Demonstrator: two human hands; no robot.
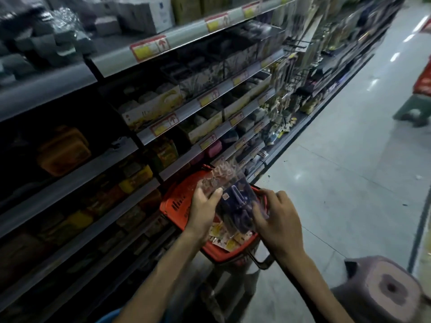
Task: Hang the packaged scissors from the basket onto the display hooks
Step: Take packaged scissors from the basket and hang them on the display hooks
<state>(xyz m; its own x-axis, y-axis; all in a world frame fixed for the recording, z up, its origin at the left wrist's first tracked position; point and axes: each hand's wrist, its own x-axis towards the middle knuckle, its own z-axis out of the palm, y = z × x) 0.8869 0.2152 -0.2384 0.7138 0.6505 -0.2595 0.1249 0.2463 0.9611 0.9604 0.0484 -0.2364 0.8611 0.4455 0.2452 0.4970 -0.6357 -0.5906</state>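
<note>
Dim shop aisle; over the red basket [173, 202] a scissors pack [235, 201] is pinched at its edges by left hand [201, 208] and right hand [279, 220].

Red-orange basket [173, 207] with dark handle [262, 262]. Clear-wrapped packaged scissors [238, 206], purple-blue grips, pale print on the upper wrap. Yellow-and-white packs [224, 236] with dark star shapes inside the basket. Red price tags [149, 47] with yellow panels along grey shelf edges [70, 190]. Yellow and orange boxes [63, 150] on lower shelves. Pale grey glossy floor [349, 183]. Mauve stool [391, 287], pink-ringed top.
</note>
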